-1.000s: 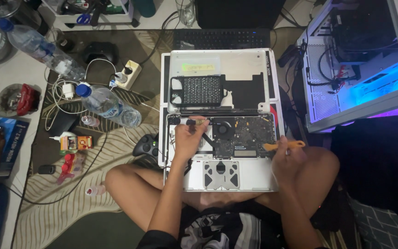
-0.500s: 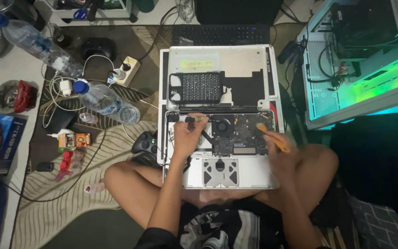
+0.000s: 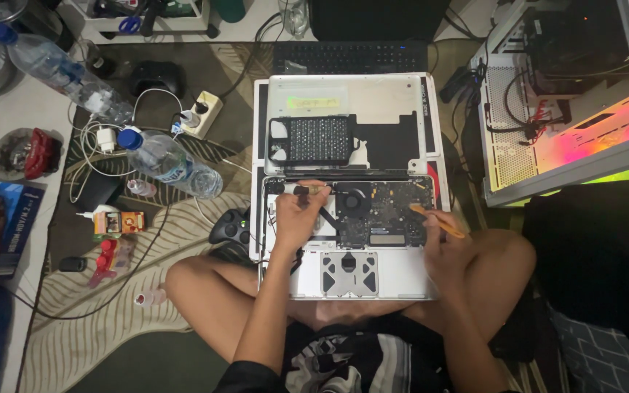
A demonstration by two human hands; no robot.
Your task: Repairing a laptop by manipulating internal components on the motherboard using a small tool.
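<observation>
An opened silver laptop [image 3: 351,276] lies upside down on my crossed legs, its circuit board and fan exposed. My left hand [image 3: 296,215] holds a small screwdriver [image 3: 307,190] with a black grip, tip pointing at the upper left of the board. My right hand [image 3: 442,244] rests on the laptop's right edge and grips an orange pry tool [image 3: 434,220] angled toward the board. The removed bottom cover [image 3: 384,98] lies just beyond the laptop with a black battery pack [image 3: 314,138] on it.
Two plastic water bottles [image 3: 172,164] and a power strip [image 3: 202,113] with white cables lie at the left on a striped rug. A black game controller [image 3: 231,227] sits by my left knee. A lit computer case [image 3: 569,109] stands at the right, a keyboard [image 3: 351,57] beyond.
My right hand has brought the orange pry tool from outside the laptop's right edge in over the board. My left hand stays at the board's upper left. The computer case's light changed colour.
</observation>
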